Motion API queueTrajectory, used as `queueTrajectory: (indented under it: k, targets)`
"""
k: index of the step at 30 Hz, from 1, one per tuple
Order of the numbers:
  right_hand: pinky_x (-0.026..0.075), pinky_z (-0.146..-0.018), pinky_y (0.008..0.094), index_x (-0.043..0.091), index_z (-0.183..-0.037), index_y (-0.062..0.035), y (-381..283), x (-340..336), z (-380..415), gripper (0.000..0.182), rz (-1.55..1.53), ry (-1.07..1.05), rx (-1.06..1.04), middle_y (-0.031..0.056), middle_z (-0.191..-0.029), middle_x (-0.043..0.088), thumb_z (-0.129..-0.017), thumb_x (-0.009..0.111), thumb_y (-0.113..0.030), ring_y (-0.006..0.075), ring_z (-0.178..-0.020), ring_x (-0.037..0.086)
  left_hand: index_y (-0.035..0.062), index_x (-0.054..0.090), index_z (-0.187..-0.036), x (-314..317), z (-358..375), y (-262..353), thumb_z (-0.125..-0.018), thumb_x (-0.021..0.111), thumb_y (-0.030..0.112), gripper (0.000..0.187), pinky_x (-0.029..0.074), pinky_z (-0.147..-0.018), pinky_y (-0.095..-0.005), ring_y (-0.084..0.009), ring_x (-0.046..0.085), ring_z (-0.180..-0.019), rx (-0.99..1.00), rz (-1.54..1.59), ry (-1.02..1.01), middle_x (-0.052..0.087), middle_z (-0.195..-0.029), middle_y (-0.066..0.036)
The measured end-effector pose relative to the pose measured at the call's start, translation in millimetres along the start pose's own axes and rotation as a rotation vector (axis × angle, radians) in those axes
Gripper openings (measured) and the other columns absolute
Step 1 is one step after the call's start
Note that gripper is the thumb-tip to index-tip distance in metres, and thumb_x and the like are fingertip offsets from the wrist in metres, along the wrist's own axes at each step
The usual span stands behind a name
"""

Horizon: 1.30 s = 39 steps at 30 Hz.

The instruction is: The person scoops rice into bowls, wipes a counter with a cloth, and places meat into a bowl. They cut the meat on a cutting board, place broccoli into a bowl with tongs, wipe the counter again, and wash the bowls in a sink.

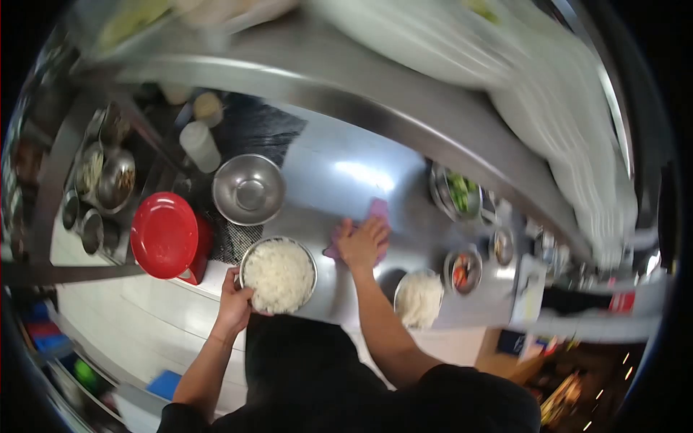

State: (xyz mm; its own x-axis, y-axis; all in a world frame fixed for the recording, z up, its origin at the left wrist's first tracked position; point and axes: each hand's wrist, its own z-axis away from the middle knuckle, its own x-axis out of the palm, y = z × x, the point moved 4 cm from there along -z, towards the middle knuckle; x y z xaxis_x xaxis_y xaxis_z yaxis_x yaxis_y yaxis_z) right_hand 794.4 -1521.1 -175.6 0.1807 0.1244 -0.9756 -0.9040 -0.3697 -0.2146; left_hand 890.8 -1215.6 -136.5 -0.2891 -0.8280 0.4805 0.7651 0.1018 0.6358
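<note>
My left hand [234, 303] grips the rim of a metal bowl heaped with white rice [279, 276], at the front edge of the steel counter [317, 216]. My right hand [363, 244] lies spread and flat on a purple cloth [378, 210], pressing it against the counter. Part of the cloth is hidden under the palm. To the right of that forearm sits a second bowl of white food [419, 298], perhaps rice or noodles. An empty metal bowl [249, 189] stands behind the rice bowl, and a red plate [164, 235] tops a red stack on the left.
A steel shelf [346, 108] with stacked white dishes [462, 50] overhangs the counter's back. Bowls of green vegetables [460, 193] and red pieces [463, 271] stand to the right. A whitish container [200, 146] is at back left, with several metal bowls of ingredients [115, 179] farther left.
</note>
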Motion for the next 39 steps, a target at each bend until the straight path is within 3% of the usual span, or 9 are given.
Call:
queueTrajectory:
  k: [6,10,13,18,21,24,28,35,39]
  targets:
    - [0.037,-0.105,0.0529,0.044,-0.135,0.0065,0.0,14.5,-223.9,0.068,0.395,0.29,0.117,0.0245,-0.143,0.043,-0.096,0.037,-0.049,0.0392,-0.132,0.042,0.0028,0.043,-0.122,-2.4,18.8,-10.9,-0.072,0.049,-0.015,0.053,0.048,-0.096,-0.0342,-0.023,0.057,-0.111,0.12,-0.075,0.157,0.058,-0.117,-0.013]
    - [0.037,-0.104,0.0515,0.054,-0.128,-0.0069,-98.1,19.0,-402.8,0.049,-0.11,0.364,-0.401,0.0188,-0.131,0.056,-0.095,0.04,-0.04,0.0374,-0.124,0.05,0.0002,0.043,-0.123,5.4,12.5,-6.0,-0.073,0.055,-0.014,0.053,0.045,-0.098,-0.033,-0.0225,0.059,-0.111,0.087,0.002,0.197,0.061,-0.114,-0.014]
    - [0.044,-0.099,0.0429,0.055,-0.134,-0.0294,-211.8,26.5,-424.6,0.041,-0.277,0.115,-0.609,0.0179,-0.122,0.064,-0.098,0.039,-0.04,0.04,-0.117,0.057,-0.0002,0.042,-0.124,8.5,11.8,6.2,-0.075,0.054,-0.015,0.053,0.049,-0.094,-0.034,-0.0235,0.061,-0.107,0.019,-0.105,0.216,0.062,-0.113,-0.017]
    - [0.039,-0.106,0.0289,0.065,-0.124,-0.008,-200.8,33.1,-363.6,0.044,-0.494,-0.292,-1.193,0.0121,-0.131,0.062,-0.089,0.046,0.011,0.0224,-0.127,0.053,-0.0002,0.039,-0.126,9.2,-0.8,0.3,-0.077,0.052,-0.015,0.053,0.055,-0.087,-0.04,-0.0276,0.063,-0.101,0.071,-0.048,0.213,0.061,-0.113,-0.019]
    - [0.042,-0.105,0.0355,0.07,-0.113,-0.0044,-124.8,22.2,-267.3,0.03,-0.473,-0.215,-1.242,0.0146,-0.121,0.066,-0.083,0.065,0.0,0.0247,-0.117,0.06,-0.0014,0.039,-0.127,37.2,-6.1,21.9,-0.08,0.05,-0.012,0.05,0.057,-0.077,-0.0384,-0.0278,0.063,-0.1,0.084,0.042,0.191,0.058,-0.116,-0.019]
    - [0.052,-0.078,0.0383,0.073,-0.1,-0.0146,-70.6,15.4,-125.0,0.035,-0.583,-0.229,-0.932,0.0093,-0.098,0.071,-0.065,0.077,-0.013,0.0304,-0.085,0.066,-0.0035,0.035,-0.13,77.2,-31.9,55.4,-0.085,0.049,-0.005,0.048,0.062,-0.061,-0.0426,-0.0305,0.065,-0.096,0.147,0.086,0.116,0.057,-0.115,-0.019]
    - [0.047,-0.085,0.0369,0.07,-0.108,-0.0095,-22.4,-28.7,-51.8,0.036,-0.773,-0.04,-0.688,0.0136,-0.103,0.068,-0.079,0.055,0.005,0.0309,-0.102,0.06,-0.0051,0.039,-0.134,144.2,-107.6,108.4,-0.086,0.047,-0.005,0.049,0.06,-0.067,-0.0526,-0.0348,0.066,-0.103,0.187,0.125,-0.165,0.055,-0.124,-0.025]
    - [0.033,-0.103,0.0505,0.065,-0.115,-0.0088,24.3,-5.6,-161.7,0.03,-0.135,0.445,0.085,0.0123,-0.124,0.06,-0.092,0.051,-0.021,0.0286,-0.123,0.051,0.0025,0.054,-0.127,231.2,-287.8,150.8,-0.097,0.045,0.015,0.034,0.055,-0.076,-0.0536,-0.03,0.062,-0.111,0.111,0.077,-0.205,0.059,-0.127,-0.013]
    - [0.047,-0.092,0.044,0.071,-0.105,-0.0101,-52.2,-31.2,-267.5,0.027,-0.025,0.212,-0.27,0.0129,-0.117,0.067,-0.085,0.059,-0.023,0.0346,-0.103,0.063,0.0032,0.052,-0.126,240.4,-374.9,145.1,-0.098,0.042,0.017,0.032,0.055,-0.081,-0.0548,-0.0317,0.055,-0.12,0.465,-0.023,-0.251,0.053,-0.133,-0.012]
